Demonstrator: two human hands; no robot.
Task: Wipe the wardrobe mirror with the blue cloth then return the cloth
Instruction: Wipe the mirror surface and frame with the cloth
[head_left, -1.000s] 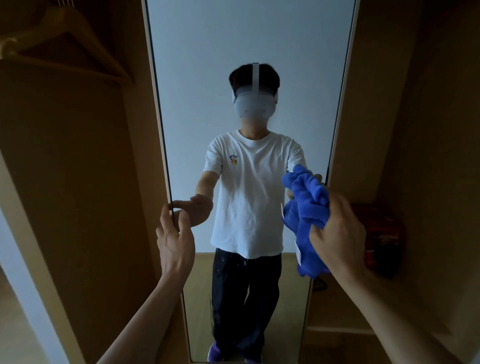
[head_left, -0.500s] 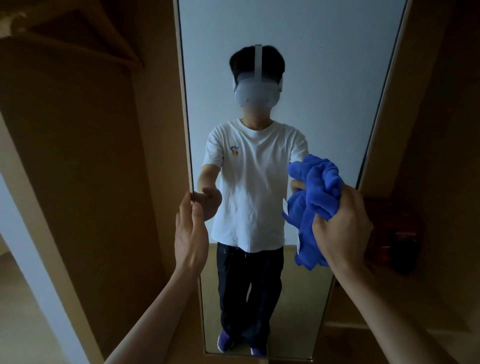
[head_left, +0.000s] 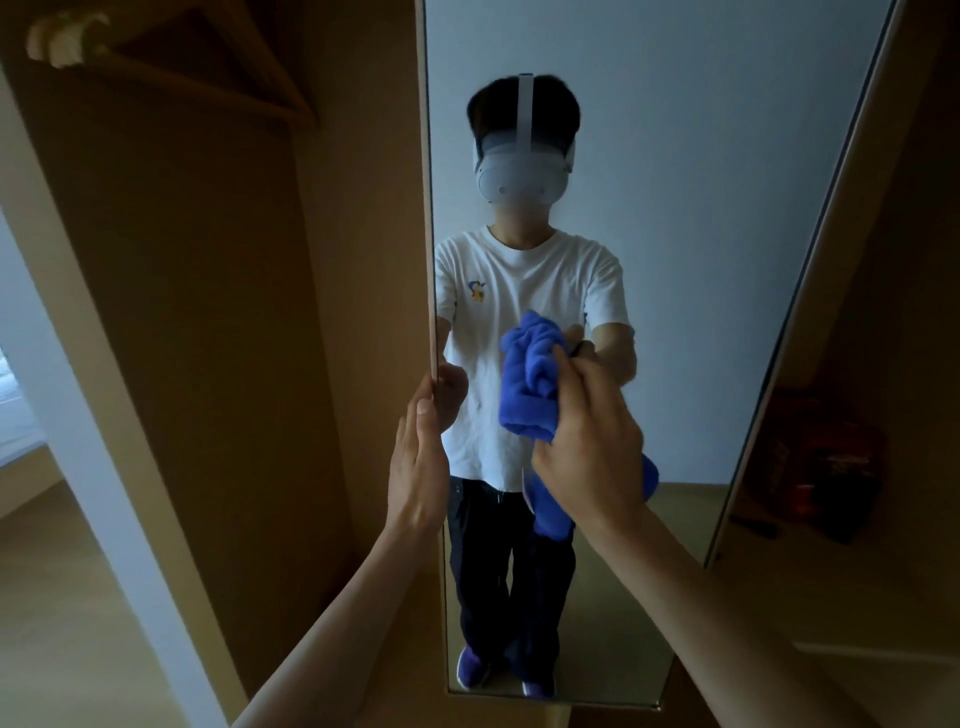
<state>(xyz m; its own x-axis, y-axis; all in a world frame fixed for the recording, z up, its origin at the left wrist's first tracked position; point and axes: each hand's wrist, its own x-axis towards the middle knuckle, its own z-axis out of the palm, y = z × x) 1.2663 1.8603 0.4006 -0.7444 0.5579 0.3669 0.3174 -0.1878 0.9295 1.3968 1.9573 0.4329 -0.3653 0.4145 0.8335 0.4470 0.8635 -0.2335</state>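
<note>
The tall wardrobe mirror (head_left: 701, 218) fills the middle of the head view and reflects a person in a white shirt. My right hand (head_left: 589, 452) grips the bunched blue cloth (head_left: 530, 384) and holds it against the glass near the mirror's middle; a tail of the cloth hangs below my palm. My left hand (head_left: 418, 457) rests with straight fingers on the mirror's left edge (head_left: 430, 291), thumb on the glass side. It holds the panel's edge.
A wooden wardrobe panel (head_left: 234, 312) stands to the left, with a wooden hanger (head_left: 208, 67) at the top. To the right is a dark shelf compartment holding a red box (head_left: 826, 467). A pale door frame (head_left: 67, 374) and wooden floor lie far left.
My right hand has carried the blue cloth left from the mirror's right edge to its middle. My left hand stays on the left edge. The view has shifted, so the mirror sits further right.
</note>
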